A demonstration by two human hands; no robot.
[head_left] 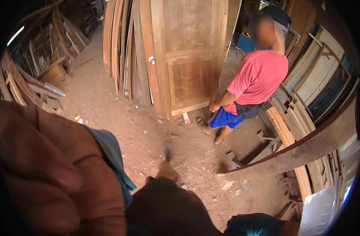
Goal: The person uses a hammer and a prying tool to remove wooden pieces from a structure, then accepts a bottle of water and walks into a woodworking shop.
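My left hand [65, 173] looms very close at the lower left, its fingers curled in toward the palm. Whatever it may hold is hidden. Behind it shows a teal piece of cloth [111, 153], like a sleeve. At the lower right edge are a dark teal sleeve [252, 225] and a bit of my right forearm [292, 229]; the right hand itself is out of sight. Beside that forearm is a pale, shiny sheet [319, 210]. My dark-clad leg [168, 204] and one foot [167, 153] are below, on the dirt floor.
A panelled wooden door [193, 59] with a round knob [151, 60] stands upright ahead. Next to it is a person in a red shirt [262, 70]. Boards [123, 47] lean behind the door. A long plank [294, 153] crosses the right; stacked lumber [294, 118] lies beyond. Scrap wood [34, 86] fills the left.
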